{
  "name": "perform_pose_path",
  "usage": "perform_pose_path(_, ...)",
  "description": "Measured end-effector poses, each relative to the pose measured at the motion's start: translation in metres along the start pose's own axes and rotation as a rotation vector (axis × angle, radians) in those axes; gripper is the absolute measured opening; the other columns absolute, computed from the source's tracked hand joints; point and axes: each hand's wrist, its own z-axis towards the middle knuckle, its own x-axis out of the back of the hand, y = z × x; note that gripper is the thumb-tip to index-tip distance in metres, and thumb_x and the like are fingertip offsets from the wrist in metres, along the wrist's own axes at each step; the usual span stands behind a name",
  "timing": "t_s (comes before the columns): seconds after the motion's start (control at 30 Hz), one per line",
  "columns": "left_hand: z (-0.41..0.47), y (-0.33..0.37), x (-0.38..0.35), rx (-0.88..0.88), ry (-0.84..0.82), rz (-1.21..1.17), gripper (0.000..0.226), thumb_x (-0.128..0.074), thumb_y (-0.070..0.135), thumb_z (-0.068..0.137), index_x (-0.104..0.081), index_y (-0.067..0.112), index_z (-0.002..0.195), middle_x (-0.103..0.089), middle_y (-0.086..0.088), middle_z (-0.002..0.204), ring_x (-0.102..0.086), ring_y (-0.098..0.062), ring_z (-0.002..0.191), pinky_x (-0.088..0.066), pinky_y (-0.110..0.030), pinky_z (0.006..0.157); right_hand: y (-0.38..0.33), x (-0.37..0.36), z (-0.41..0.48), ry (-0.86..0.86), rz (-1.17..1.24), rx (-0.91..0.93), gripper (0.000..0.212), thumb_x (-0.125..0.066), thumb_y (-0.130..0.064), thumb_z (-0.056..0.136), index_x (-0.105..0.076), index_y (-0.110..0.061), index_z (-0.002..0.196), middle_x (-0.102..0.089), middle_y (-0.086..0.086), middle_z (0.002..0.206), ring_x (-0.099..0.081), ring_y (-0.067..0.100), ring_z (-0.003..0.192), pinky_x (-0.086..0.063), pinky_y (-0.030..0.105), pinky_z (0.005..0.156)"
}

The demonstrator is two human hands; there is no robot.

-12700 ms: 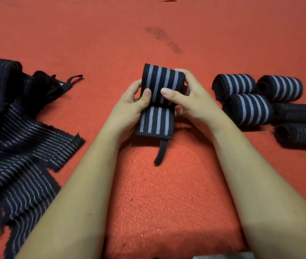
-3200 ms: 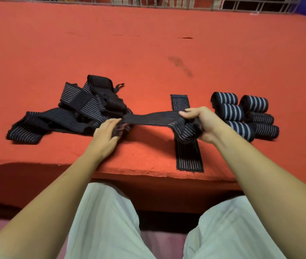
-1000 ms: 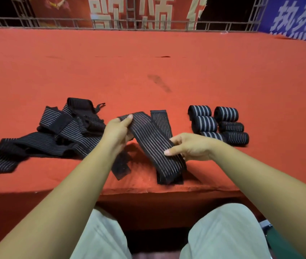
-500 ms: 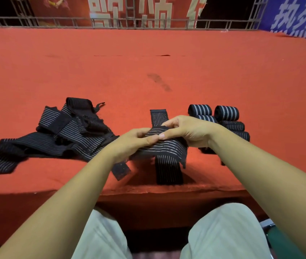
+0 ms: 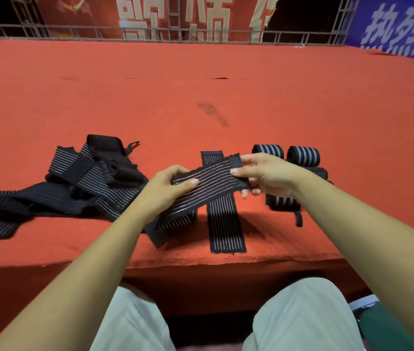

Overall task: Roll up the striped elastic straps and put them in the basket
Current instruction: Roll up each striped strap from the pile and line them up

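Observation:
A black strap with thin pale stripes (image 5: 211, 182) is stretched between my two hands above the red carpeted platform. My left hand (image 5: 168, 188) grips its lower part, thumb on top. My right hand (image 5: 264, 173) pinches its upper end. The strap's loose tail hangs down under my left wrist. Another strap (image 5: 223, 224) lies flat on the carpet beneath, reaching the front edge. A tangled pile of unrolled straps (image 5: 79, 183) lies at the left. Several rolled straps (image 5: 302, 155) sit at the right, partly hidden by my right hand. No basket is in view.
The red platform (image 5: 201, 97) stretches far back to a metal railing (image 5: 150, 34) with banners behind. Its front edge (image 5: 226, 259) runs just above my knees. A dark green object (image 5: 383, 328) shows at the lower right.
My hands have moved apart and pulled the bunched strap out flat between them. My right hand has shifted right to the strap's end.

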Motion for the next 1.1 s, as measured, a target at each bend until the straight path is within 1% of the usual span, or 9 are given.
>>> perform_pose_path(0.1,0.0,-0.005,0.001,-0.183,-0.026,0.23,0.044,-0.068,0.038,0.093,-0.045,0.042,0.129,-0.05,0.001,0.087,-0.053,0.001,0.069,-0.044,-0.021,0.073,-0.007,-0.001,0.003,0.087,0.179,0.063,0.031,-0.06,-0.004,0.095,-0.059,-0.019,0.122,-0.067,0.014,0.084,-0.061,0.022,0.055,-0.045,0.024,0.045)
perform_pose_path(0.17,-0.002,-0.005,0.001,-0.228,-0.133,0.361,0.059,-0.068,0.061,0.082,-0.043,0.051,0.134,-0.051,0.009,0.101,-0.053,0.009,0.089,-0.043,-0.016,0.085,-0.014,-0.003,0.004,0.125,0.268,0.095,0.014,-0.057,-0.005,0.096,-0.063,-0.011,0.107,-0.067,0.014,0.081,-0.066,0.02,0.057,-0.047,0.022,0.046)
perform_pose_path(0.3,-0.003,-0.011,0.004,-0.17,-0.226,0.649,0.074,-0.066,0.077,0.071,-0.043,0.056,0.138,-0.042,0.011,0.097,-0.048,0.002,0.09,-0.035,-0.017,0.074,-0.023,-0.006,0.004,0.078,0.39,0.049,0.018,-0.05,-0.009,0.099,-0.064,0.001,0.097,-0.073,0.02,0.09,-0.074,0.024,0.076,-0.055,0.022,0.057)
perform_pose_path(0.43,-0.004,-0.014,0.003,-0.13,-0.091,0.316,0.018,-0.056,0.04,0.09,-0.068,0.027,0.084,-0.058,0.008,0.078,-0.053,-0.008,0.069,-0.037,-0.032,0.069,-0.026,-0.008,0.002,0.022,0.424,0.112,0.026,-0.051,0.0,0.097,-0.054,0.009,0.121,-0.068,0.028,0.118,-0.07,0.033,0.107,-0.059,0.032,0.087)
perform_pose_path(0.5,-0.008,-0.009,0.004,0.007,-0.024,0.123,0.039,-0.056,0.032,0.099,-0.063,0.027,0.061,-0.056,0.009,0.062,-0.053,-0.015,0.06,-0.035,-0.034,0.063,-0.025,-0.006,0.005,0.047,0.389,0.127,0.023,-0.052,0.007,0.096,-0.051,0.008,0.118,-0.069,0.028,0.114,-0.071,0.033,0.106,-0.059,0.034,0.089)
perform_pose_path(0.63,-0.01,0.003,0.003,-0.021,-0.03,-0.194,0.031,-0.051,0.031,0.103,-0.076,0.015,0.098,-0.077,-0.005,0.101,-0.071,-0.022,0.099,-0.05,-0.034,0.09,-0.02,-0.006,0.015,0.21,0.055,0.042,0.022,-0.058,-0.005,0.098,-0.06,0.003,0.118,-0.07,0.014,0.089,-0.069,0.02,0.07,-0.058,0.028,0.06)
perform_pose_path(0.8,-0.005,0.01,-0.003,-0.038,-0.144,-0.366,0.019,-0.058,0.019,0.094,-0.071,0.008,0.104,-0.076,-0.004,0.098,-0.07,-0.016,0.092,-0.056,-0.03,0.084,-0.018,-0.004,0.025,0.361,0.037,0.029,0.015,-0.053,-0.018,0.103,-0.056,-0.014,0.117,-0.064,0.01,0.092,-0.062,0.017,0.051,-0.052,0.027,0.045)
perform_pose_path(0.97,-0.003,0.002,0.005,0.0,-0.285,-0.207,0.029,-0.064,0.002,0.092,-0.066,0.005,0.121,-0.073,-0.007,0.117,-0.068,-0.016,0.107,-0.053,-0.025,0.091,-0.016,0.012,0.037,0.571,0.088,0.082,0.007,-0.061,-0.012,0.099,-0.058,-0.008,0.105,-0.052,0.01,0.074,-0.038,0.011,0.036,-0.031,0.018,0.036)
perform_pose_path(1.1,0.005,-0.006,0.021,0.102,-0.346,0.091,0.012,-0.067,0.011,0.094,-0.07,0.007,0.105,-0.077,-0.008,0.103,-0.071,-0.017,0.091,-0.052,-0.032,0.087,-0.017,0.012,0.041,0.67,0.17,0.145,0.005,-0.055,-0.012,0.102,-0.057,-0.008,0.104,-0.062,0.014,0.087,-0.059,0.012,0.039,-0.047,0.022,0.038)
